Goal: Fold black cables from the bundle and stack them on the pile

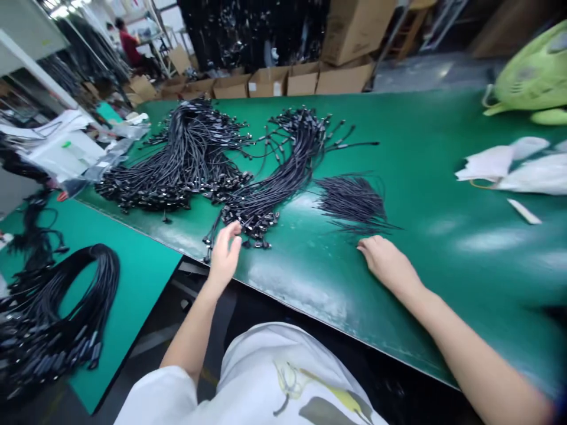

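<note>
My left hand [225,255] reaches to the connector ends of a bundle of black cables [292,168]. Its thumb and fingers are apart, with nothing visibly gripped. My right hand [388,264] is just in front of a pile of thin black cable ties [352,200], its fingers curled together. Whatever may be in those fingertips is hidden. Left of the cable bundle lies a larger heap of black cables [181,153] with small plugs on their ends.
A lower green table [146,265] at left holds a looped cable bundle [104,265]. White bags [531,168], a small white strip [524,211] and a light green bag [535,74] lie at right. Cardboard boxes [268,82] line the far edge. A seated person [128,44] is farther back.
</note>
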### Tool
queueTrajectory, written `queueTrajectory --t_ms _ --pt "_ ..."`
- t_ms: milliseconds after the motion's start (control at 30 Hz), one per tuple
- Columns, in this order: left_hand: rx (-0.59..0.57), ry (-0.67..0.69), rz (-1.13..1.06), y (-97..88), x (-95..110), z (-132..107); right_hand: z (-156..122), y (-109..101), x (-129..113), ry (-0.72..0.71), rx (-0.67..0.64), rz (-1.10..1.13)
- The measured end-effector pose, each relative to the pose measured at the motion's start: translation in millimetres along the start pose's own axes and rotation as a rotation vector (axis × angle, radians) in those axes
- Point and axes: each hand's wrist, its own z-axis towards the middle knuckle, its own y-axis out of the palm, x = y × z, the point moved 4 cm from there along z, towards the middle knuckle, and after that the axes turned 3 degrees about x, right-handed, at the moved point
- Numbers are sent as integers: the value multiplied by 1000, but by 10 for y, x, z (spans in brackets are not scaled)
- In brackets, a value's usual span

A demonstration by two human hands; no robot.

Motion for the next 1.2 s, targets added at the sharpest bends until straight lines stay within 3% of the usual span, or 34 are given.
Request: queueTrajectory --t_ms 100,167,233,333,433,500,567,633,733,800,867,1000,1100,1200 --pt "129 -83 241 -456 -370 423 274 -97 -11 82 108 126" --pt "92 -181 282 -496 -623 650 444 -147 -243 61 105 231" --pt "26 -201 263 -365 -760 778 655 -159 -627 -41 34 318" --pt "-111 -138 178 -97 -756 717 1060 -151 -1198 -185 -37 417" --pt "-285 -93 59 -22 -688 425 1502 -134 -1581 -287 -46 460" --pt "-287 -111 39 -138 -691 244 1756 -106 -1777 -354 -75 448" --pt "-184 -178 106 -341 -737 151 1945 -68 -1979 -413 -117 416" --pt "-81 -265 192 -561 -790 150 2049 -27 -2216 -463 -148 372" --pt "-36 -323 222 -838 -788 279 2027 48 -2644 -592 -184 297" --pt "-43 -345 121 -974 -710 379 1942 110 -2925 -719 -199 247" --pt "-38 -420 -145 -1063 -576 417 1893 178 -3138 -817 -190 196" --pt "-25 -575 -714 -1100 -221 233 2116 278 -3239 -776 -168 62" --pt "-127 -642 -776 -1066 -78 -34 2445 215 -3088 -642 -134 5" --pt "-170 -637 -730 -1078 -101 -196 2732 -11 -2896 -524 -83 -13"
